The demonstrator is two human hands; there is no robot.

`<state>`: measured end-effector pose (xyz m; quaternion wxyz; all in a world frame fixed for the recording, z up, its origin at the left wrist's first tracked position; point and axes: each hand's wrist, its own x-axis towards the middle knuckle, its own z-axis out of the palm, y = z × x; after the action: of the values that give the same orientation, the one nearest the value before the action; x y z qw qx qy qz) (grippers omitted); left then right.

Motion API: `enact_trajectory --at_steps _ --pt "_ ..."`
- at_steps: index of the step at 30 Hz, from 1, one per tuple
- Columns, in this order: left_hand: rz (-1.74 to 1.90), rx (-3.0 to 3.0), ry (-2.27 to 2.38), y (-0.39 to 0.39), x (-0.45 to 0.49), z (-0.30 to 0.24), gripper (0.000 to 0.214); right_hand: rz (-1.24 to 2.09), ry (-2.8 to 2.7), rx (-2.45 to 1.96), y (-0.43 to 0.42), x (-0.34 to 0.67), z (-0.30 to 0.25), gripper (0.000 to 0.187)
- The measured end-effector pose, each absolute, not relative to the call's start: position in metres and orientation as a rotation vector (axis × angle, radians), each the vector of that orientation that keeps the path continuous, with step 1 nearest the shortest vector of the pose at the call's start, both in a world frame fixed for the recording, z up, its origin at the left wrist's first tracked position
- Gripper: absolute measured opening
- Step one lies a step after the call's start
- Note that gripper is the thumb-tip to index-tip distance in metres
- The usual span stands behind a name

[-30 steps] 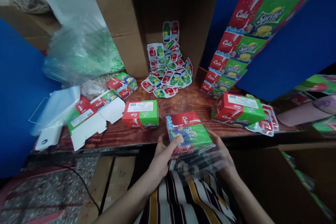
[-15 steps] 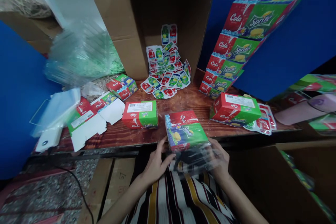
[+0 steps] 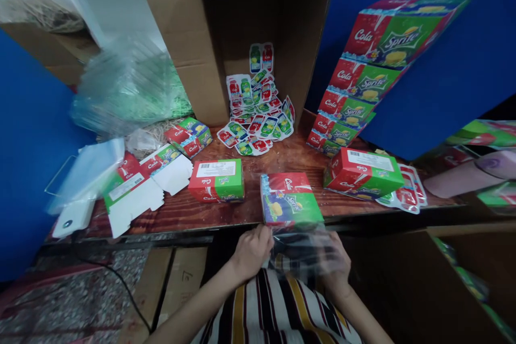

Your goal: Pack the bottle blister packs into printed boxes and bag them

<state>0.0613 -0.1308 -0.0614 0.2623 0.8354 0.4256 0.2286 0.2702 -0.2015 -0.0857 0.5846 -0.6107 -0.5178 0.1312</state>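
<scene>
A red and green printed carton (image 3: 291,199) lies at the table's front edge inside a clear plastic bag (image 3: 296,250), whose loose end hangs toward my body. My left hand (image 3: 253,250) is closed on the bag's left side, just below the carton's near corner. On the other side my right hand (image 3: 334,258), smeared a little by motion, grips the right side of the same plastic. To the left stands another red and green carton (image 3: 216,181); a similar carton (image 3: 363,173) rests to the right, over some red and green bottle-shaped cards (image 3: 408,188).
Several cartons are stacked (image 3: 350,86) at the back right. Bottle-shaped cards (image 3: 258,113) spill from a cardboard box (image 3: 177,37). Flattened cartons (image 3: 137,193), a heat sealer-like white device (image 3: 74,217) and clear bags (image 3: 124,86) are at left. A pink bottle (image 3: 459,174) lies at right.
My left hand has gone from spread fingers beside the carton to a closed grip on the plastic. The carton sits slightly farther right, and more loose plastic shows between my hands.
</scene>
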Motion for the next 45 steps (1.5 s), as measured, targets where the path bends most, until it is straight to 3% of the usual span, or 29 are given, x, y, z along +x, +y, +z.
enact_trajectory --at_steps 6,12,18,22,28,45 --pt "0.647 2.067 1.209 -0.127 0.079 -0.052 0.018 0.381 -0.782 -1.471 -0.183 0.274 -0.069 0.015" --pt "0.568 1.707 1.081 -0.137 0.059 -0.055 0.02 0.489 -0.672 -1.462 -0.217 0.29 -0.087 0.02" --pt "0.371 0.663 0.783 -0.141 0.059 -0.037 0.058 1.073 -0.633 -1.378 -0.222 0.267 -0.087 0.024" --pt "0.321 0.601 0.74 -0.146 0.063 -0.015 0.041 1.241 -0.981 -1.243 -0.217 0.249 -0.061 0.018" --pt "0.377 0.596 0.831 -0.152 0.063 -0.011 0.04 1.245 -1.353 -1.125 -0.217 0.236 -0.039 0.018" --pt "0.619 0.649 0.825 -0.139 0.079 -0.002 0.036 1.012 -1.42 -1.144 -0.196 0.227 -0.024 0.02"
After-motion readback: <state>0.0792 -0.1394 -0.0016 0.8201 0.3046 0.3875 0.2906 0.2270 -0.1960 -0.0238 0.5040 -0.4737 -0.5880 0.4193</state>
